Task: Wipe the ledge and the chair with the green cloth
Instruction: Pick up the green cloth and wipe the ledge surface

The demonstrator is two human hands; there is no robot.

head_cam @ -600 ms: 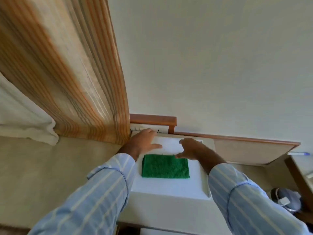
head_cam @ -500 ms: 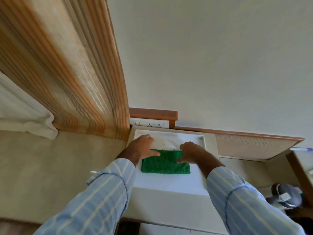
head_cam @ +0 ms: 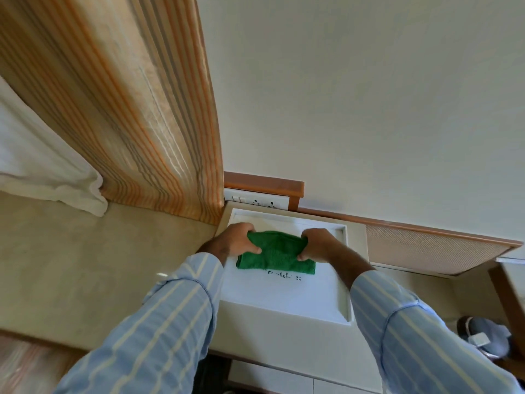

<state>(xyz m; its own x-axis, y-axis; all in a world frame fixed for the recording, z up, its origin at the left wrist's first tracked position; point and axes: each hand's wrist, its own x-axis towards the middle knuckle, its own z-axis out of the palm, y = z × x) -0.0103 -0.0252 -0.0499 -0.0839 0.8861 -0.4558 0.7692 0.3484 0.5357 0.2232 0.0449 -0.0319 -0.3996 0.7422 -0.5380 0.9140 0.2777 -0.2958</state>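
Green cloth [head_cam: 275, 253] sits bunched on the white recessed ledge [head_cam: 284, 297] as we pinch its far edge with our left hand [head_cam: 237, 242] and right hand [head_cam: 316, 244], fingers curled closed, apparently lifting it slightly.

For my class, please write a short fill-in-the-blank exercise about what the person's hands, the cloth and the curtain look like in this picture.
1. Both hands grip a cloth whose colour is ____.
2. The left hand grips the cloth's ____ end.
3. The striped curtain hangs on the ____ side of the picture.
4. The cloth lies in a recessed white tray, and both sleeves are light ____ with pale stripes.

Missing words: green; left; left; blue
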